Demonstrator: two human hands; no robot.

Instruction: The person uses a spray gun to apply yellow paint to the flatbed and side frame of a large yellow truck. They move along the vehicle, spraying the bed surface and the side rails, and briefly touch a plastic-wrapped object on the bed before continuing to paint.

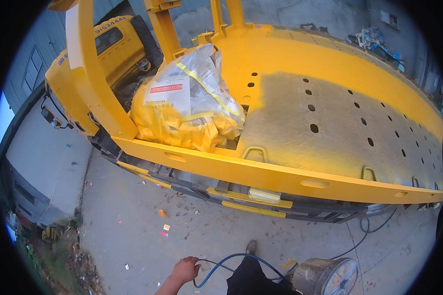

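Note:
My left hand (184, 270) reaches in from the lower edge with its fingers curled closed around a thin hose. The blue part of the hose (231, 255) loops from beside this hand over my dark trouser leg. My right hand is out of sight. At the lower right, close to me, is a round can (320, 276) with a paint-smeared side and a pale, stained top. Ahead stretches a truck's flat bed (305, 147), partly coated in fresh yellow, with a bare grey-brown area dotted with holes. A plastic-wrapped bundle (187, 103), sprayed yellow low down, sits at its front left corner.
The yellow side rail (241, 169) runs across the view, with lashing loops behind it. Upright yellow posts (91, 73) and the truck cab (115, 46) stand at the left. A dark hose (362, 241) trails over the concrete ground (133, 221), where small litter lies.

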